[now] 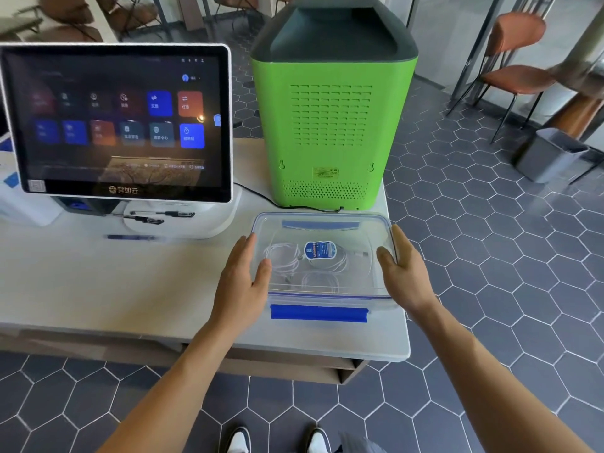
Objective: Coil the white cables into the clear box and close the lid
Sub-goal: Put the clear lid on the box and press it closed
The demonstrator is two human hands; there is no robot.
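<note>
The clear box (327,299) stands near the table's front right corner with its clear lid (322,230) resting on top. A blue latch flap (319,313) sticks out at the near side, and another shows at the far side. White cables (284,256) lie coiled inside, seen through the lid under a blue oval label. My left hand (243,276) presses the lid's left edge, thumb on top. My right hand (403,266) holds the right edge the same way.
A green machine (330,125) stands right behind the box, its black cord running along the table. A touchscreen terminal (121,122) with pens on its base stands at the left. The table edge (397,351) lies close to the box. A grey bin and chairs stand on the floor at the right.
</note>
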